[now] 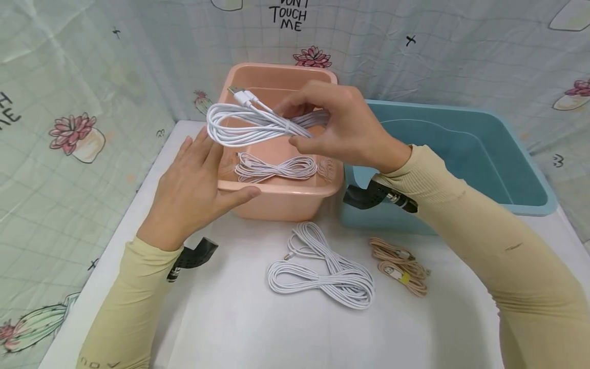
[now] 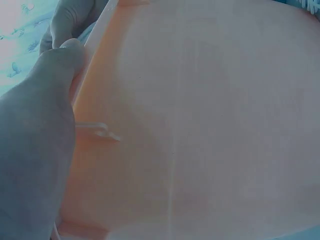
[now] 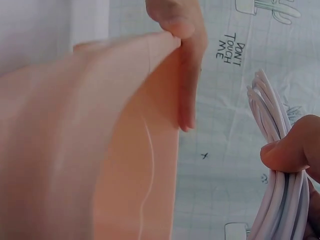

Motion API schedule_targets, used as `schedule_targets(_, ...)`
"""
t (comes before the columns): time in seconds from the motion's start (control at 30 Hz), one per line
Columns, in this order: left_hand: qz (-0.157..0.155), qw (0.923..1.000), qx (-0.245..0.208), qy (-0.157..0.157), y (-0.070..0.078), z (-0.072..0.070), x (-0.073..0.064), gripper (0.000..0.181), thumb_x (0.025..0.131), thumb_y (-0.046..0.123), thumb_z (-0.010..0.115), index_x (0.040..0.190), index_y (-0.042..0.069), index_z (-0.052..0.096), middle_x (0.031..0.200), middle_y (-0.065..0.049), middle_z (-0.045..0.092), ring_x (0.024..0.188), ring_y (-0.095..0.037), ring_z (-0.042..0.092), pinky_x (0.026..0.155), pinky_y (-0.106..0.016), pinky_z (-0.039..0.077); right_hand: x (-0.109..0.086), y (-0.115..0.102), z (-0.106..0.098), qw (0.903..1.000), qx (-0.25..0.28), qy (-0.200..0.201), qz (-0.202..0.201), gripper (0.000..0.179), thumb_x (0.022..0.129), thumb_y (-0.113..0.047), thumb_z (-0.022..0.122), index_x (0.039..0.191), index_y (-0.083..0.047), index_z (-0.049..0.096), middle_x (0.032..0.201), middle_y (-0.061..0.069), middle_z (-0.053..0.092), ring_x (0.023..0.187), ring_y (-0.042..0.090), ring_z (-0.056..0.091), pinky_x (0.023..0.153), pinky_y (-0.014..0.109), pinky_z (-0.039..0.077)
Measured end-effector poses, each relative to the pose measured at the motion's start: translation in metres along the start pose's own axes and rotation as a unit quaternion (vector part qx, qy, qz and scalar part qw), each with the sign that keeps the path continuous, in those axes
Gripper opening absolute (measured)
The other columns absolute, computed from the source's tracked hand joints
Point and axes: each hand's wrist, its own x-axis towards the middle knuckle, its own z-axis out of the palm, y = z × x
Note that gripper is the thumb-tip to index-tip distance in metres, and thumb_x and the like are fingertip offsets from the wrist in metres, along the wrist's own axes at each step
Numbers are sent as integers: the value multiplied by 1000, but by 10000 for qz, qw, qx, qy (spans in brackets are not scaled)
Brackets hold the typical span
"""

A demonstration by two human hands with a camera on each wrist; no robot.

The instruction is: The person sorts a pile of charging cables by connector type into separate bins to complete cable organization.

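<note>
My right hand (image 1: 343, 123) pinches a coiled white USB cable (image 1: 251, 125) between thumb and fingers, holding it above the pink bin (image 1: 286, 190). The cable's plug end sticks up at its left. In the right wrist view the thumb presses across the cable strands (image 3: 280, 205). My left hand (image 1: 191, 187) rests at the bin's left front corner, fingers straight along the side and thumb over the front rim. Another coiled white cable (image 1: 276, 169) lies inside the pink bin, beneath the held one.
Beside the pink bin, to the right, stands a blue bin (image 1: 530, 169), partly behind my right forearm. A larger white cable bundle (image 1: 341, 282) and a tan cable bundle (image 1: 401, 266) lie on the white table (image 1: 258, 328) in front. A patterned cloth (image 1: 184, 56) hangs behind.
</note>
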Motion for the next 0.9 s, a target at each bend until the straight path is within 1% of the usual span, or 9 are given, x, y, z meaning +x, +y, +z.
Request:
schedule_targets(0.23,-52,9999,34,-122,1,0,2,111,78,77,56,157,20,2,164,-8,18,152,-32,22,123,-57,21,11,9,2,9999,-48,85,109,33,77,-8,77,109,-13,71,106,-6,70,98,0,60,91,19,50)
schedule_targets(0.43,-86,9999,18,-125,2,0,3,111,78,78,55,157,19,4,164,-7,19,152,-31,23,123,-55,20,22,16,6,9998,4,80,171,33,75,-9,79,107,-15,72,104,-8,69,94,-2,60,89,18,52)
schedule_targets(0.57,-134,9996,119,-217,1,0,0,112,79,78,54,157,11,8,164,-10,19,153,-29,20,125,-52,18,30,20,9,9998,3,43,186,33,74,-10,79,107,-15,72,101,-8,69,92,-2,60,87,18,52)
schedule_targets(0.7,-132,9994,201,-228,1,1,-2,112,80,77,54,156,5,14,163,-13,20,153,-29,19,126,-50,17,37,25,10,9992,-46,-25,400,35,74,-10,80,108,-15,72,102,-4,70,93,1,60,87,19,51)
schedule_targets(0.9,-96,9997,180,-156,1,2,-1,113,79,76,56,156,6,12,164,-10,16,153,-28,21,126,-50,17,45,33,11,9960,-120,-84,879,37,74,-10,79,110,-16,71,103,-5,69,93,1,59,88,19,49)
